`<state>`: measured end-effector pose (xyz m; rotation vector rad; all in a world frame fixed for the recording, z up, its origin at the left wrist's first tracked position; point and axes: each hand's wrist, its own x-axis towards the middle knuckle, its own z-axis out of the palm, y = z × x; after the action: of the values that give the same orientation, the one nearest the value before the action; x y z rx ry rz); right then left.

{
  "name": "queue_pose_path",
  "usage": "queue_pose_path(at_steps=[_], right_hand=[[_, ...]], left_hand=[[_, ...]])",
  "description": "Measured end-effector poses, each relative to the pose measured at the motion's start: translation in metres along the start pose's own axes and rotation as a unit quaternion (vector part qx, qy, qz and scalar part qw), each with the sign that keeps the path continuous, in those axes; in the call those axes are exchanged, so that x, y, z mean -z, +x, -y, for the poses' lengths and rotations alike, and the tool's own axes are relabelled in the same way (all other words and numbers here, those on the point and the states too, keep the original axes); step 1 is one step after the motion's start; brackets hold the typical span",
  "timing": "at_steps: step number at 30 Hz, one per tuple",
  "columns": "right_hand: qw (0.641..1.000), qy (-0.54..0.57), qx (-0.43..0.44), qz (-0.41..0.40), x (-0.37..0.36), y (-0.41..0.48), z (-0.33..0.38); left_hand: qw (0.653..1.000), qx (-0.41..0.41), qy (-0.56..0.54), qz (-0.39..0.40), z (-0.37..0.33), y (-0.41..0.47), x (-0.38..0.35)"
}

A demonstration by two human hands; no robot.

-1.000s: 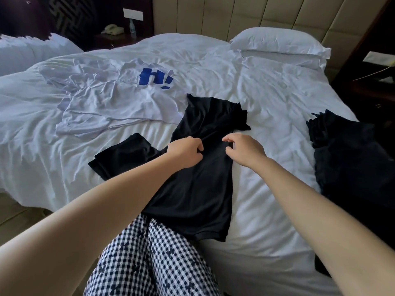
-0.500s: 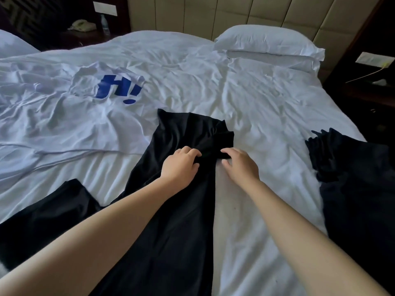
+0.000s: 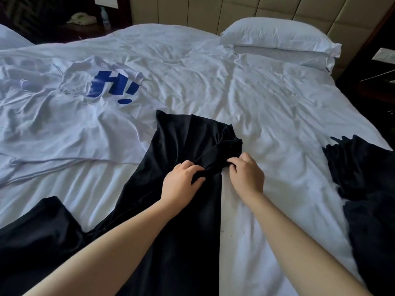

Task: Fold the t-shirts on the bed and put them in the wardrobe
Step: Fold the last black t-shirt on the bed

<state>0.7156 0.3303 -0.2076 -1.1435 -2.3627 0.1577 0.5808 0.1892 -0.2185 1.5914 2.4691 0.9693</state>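
Two hands: left hand (image 3: 181, 183) and right hand (image 3: 246, 175), both pinching one black t-shirt (image 3: 188, 210). Garments on the bed (image 3: 267, 107): three total – that black t-shirt, one white t-shirt (image 3: 70, 129) with blue print, one dark garment (image 3: 367, 189) at right edge. One pillow (image 3: 275, 35), one bottle (image 3: 105, 17), one phone (image 3: 82, 18).

black t-shirt (image 3: 183, 210) half-folded, white t-shirt (image 3: 74, 124) crumpled

Padded beige headboard (image 3: 245, 11), dark nightstand (image 3: 376, 86), daylight.
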Motion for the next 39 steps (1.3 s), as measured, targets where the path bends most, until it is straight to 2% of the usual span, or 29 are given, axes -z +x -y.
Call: queue_pose_path(at_steps=[3,7,10,14,20,24,27,30,34,39], right_hand=[[0.998,0.014,-0.052,0.024,0.021,0.024,0.016],[0.986,0.147,-0.063,-0.036,0.036,0.063,0.065],[0.986,0.159,-0.020,-0.040,0.031,0.096,0.102],[0.992,0.106,0.063,-0.003,0.001,0.134,0.146],[0.991,0.081,0.086,0.058,-0.069,0.159,0.190],[0.971,0.146,0.070,0.175,-0.118,0.152,0.194],[0.975,0.086,0.074,0.189,-0.142,0.148,0.187],[0.971,0.028,0.112,0.210,-0.149,0.151,0.185],[0.955,-0.004,0.106,0.276,-0.139,0.151,0.186],[0.944,0.019,0.082,0.318,-0.091,0.101,0.182]], left_hand=[[0.997,0.061,-0.047,0.003,-0.006,0.011,0.011],[0.987,0.115,-0.101,-0.040,-0.001,0.029,0.040],[0.978,0.141,-0.123,-0.088,0.024,0.041,0.065],[0.975,0.161,-0.095,-0.119,0.076,0.052,0.085],[0.979,0.129,-0.047,-0.150,0.119,0.042,0.070],[0.978,0.094,-0.027,-0.186,0.132,0.039,0.053],[0.977,0.075,-0.002,-0.201,0.135,0.040,0.046],[0.977,0.066,0.039,-0.200,0.136,0.042,0.041],[0.981,0.071,0.053,-0.171,0.138,0.043,0.040],[0.992,0.080,0.042,-0.084,0.128,0.034,0.058]])
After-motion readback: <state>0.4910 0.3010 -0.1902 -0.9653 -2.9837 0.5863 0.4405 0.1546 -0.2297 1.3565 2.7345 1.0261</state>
